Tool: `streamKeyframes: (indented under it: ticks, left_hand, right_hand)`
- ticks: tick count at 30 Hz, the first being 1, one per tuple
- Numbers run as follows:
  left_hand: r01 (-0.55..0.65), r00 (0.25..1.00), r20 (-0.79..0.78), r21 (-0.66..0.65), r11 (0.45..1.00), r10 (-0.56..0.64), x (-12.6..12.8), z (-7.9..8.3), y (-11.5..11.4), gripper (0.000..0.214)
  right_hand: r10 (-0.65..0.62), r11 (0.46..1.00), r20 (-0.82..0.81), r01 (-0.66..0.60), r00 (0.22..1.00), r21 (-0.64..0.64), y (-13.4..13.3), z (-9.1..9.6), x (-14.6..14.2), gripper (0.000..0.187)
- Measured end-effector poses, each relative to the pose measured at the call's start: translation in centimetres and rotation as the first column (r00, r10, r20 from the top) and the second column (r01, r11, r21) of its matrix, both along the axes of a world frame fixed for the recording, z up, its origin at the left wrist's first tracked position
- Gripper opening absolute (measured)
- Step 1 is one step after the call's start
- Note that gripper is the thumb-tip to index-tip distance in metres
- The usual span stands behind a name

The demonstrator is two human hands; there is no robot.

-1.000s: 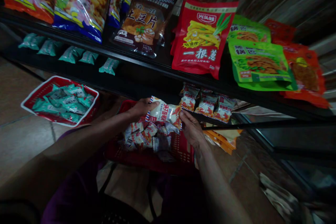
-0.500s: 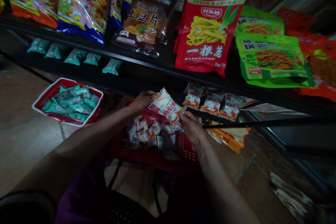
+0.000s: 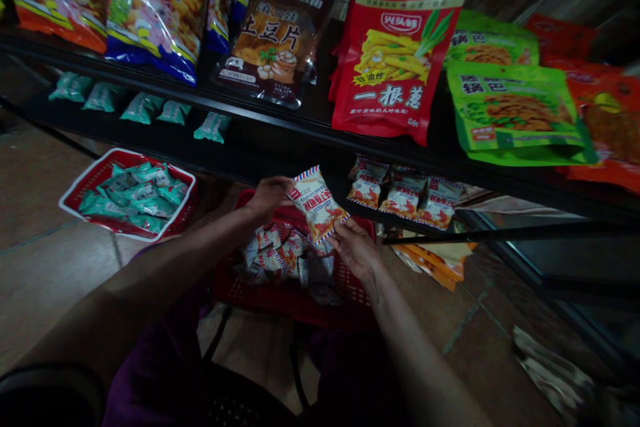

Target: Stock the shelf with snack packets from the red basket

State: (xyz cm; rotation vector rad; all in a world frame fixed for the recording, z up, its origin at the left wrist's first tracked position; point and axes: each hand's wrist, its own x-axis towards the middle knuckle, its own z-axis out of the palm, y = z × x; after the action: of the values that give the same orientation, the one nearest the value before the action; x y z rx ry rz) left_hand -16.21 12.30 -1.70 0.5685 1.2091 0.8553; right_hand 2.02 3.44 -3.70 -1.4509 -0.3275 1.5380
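Note:
Both hands hold one small white and red snack packet point(image 3: 316, 203) above a red basket point(image 3: 280, 297) on my lap. My left hand point(image 3: 267, 195) pinches the packet's upper left corner. My right hand point(image 3: 353, 247) grips its lower right edge. The packet is turned nearly upright, its printed face toward me. Several like packets point(image 3: 280, 253) lie loose in the basket below. A row of the same packets point(image 3: 400, 197) stands on the lower shelf just to the right.
A black shelf point(image 3: 280, 123) above carries large snack bags, among them a red bag point(image 3: 395, 60) and a green bag point(image 3: 510, 110). Small teal packets point(image 3: 143, 108) line the lower shelf at left. A second red basket point(image 3: 127, 192) of teal packets sits on the tiled floor.
The packet has been turned from lying sideways to nearly upright and raised a little. My right hand has slid to its lower edge.

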Motion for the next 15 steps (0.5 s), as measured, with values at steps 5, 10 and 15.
streamKeyframes:
  ticks: [5, 10, 15]
  left_hand:
    - [-0.053, 0.995, -0.086, 0.047, 0.997, 0.057, -0.23, -0.37, 0.65, 0.007]
    - [-0.063, 0.996, -0.055, 0.039, 0.997, 0.065, -0.43, -0.11, 0.91, 0.008]
    - [0.014, 0.999, 0.034, 0.007, 1.0, -0.014, -0.85, 0.31, 0.88, 0.015]
  right_hand:
    - [0.065, 0.998, -0.036, -0.065, 0.997, -0.001, -0.24, 0.25, -0.49, 0.037]
    - [0.073, 0.996, -0.073, -0.076, 0.995, -0.036, -0.2, 0.46, -0.47, 0.042]
    - [0.055, 0.997, -0.076, -0.059, 0.996, -0.051, -0.37, -0.01, -0.57, 0.04]
